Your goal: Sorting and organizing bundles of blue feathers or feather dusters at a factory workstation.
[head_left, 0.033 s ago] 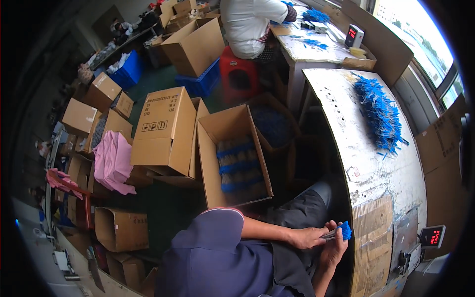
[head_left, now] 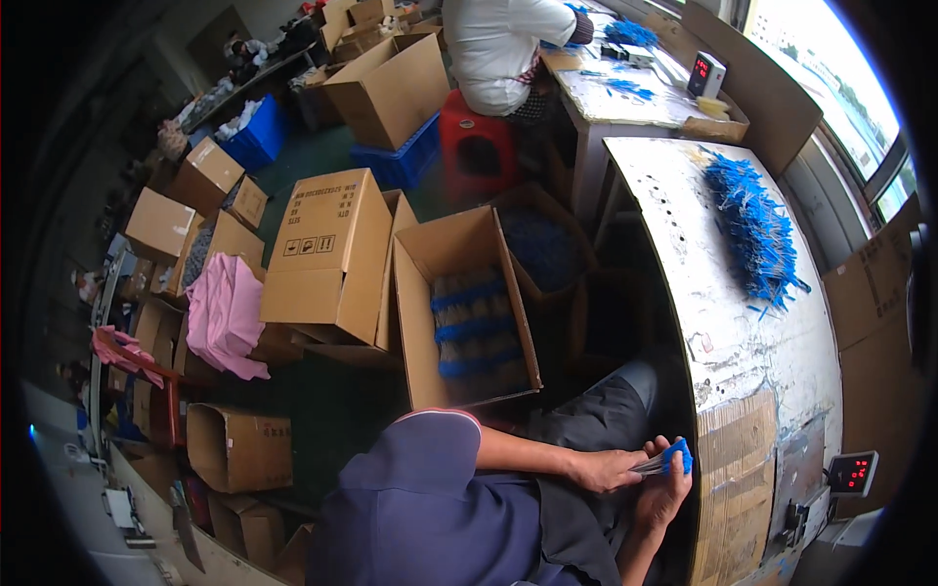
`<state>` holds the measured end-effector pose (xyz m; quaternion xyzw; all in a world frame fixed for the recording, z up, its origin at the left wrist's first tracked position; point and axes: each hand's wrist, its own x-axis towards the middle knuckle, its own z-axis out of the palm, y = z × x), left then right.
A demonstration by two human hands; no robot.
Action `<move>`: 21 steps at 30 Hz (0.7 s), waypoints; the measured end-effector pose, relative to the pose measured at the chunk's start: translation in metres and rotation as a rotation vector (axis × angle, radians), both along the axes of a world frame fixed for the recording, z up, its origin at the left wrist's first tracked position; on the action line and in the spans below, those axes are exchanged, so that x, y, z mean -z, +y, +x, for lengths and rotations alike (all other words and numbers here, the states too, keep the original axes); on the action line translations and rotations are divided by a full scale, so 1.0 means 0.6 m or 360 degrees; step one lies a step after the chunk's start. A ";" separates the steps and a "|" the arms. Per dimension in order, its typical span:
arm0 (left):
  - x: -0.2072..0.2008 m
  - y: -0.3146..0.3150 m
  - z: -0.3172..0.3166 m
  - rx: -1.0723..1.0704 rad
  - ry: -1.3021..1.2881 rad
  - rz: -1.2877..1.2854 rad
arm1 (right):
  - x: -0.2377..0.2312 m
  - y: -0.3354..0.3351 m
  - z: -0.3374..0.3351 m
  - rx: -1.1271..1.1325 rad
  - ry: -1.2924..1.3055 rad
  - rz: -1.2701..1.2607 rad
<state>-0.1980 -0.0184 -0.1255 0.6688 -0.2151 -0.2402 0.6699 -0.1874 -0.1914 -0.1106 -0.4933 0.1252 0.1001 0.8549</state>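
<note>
A bundle of thin greyish sticks with bright blue ends is held between my two hands, just off the near edge of the worktable. My left hand is closed round the greyish shafts. The blue ends point toward the table, and my right hand wraps round them from below, thumb up against the blue. On the white worktable lies a large heap of similar blue-ended sticks.
An open carton holding rows of blue-ended bundles stands beside my legs. A flattened cardboard piece and a small box with a red display are at the table's near end. Another person in white sits at a farther table.
The view has shifted very slightly. The blue ends sit a touch nearer my left hand; both hands keep their hold on the bundle.
</note>
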 end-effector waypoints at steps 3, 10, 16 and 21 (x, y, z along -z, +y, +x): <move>0.033 0.028 0.007 0.0058 0.0323 -0.0080 | -0.033 0.028 0.026 -0.0173 -0.0181 -0.0426; 0.000 0.070 0.012 0.0076 0.0655 -0.0192 | -0.021 0.026 0.076 -0.0516 -0.0663 -0.1368; 0.025 0.062 0.015 -0.0062 0.0806 -0.0449 | -0.023 0.051 0.082 -0.0299 -0.1172 -0.1457; 0.038 0.048 0.013 -0.0381 0.1110 -0.0482 | -0.016 0.044 0.091 -0.0546 -0.0770 -0.1531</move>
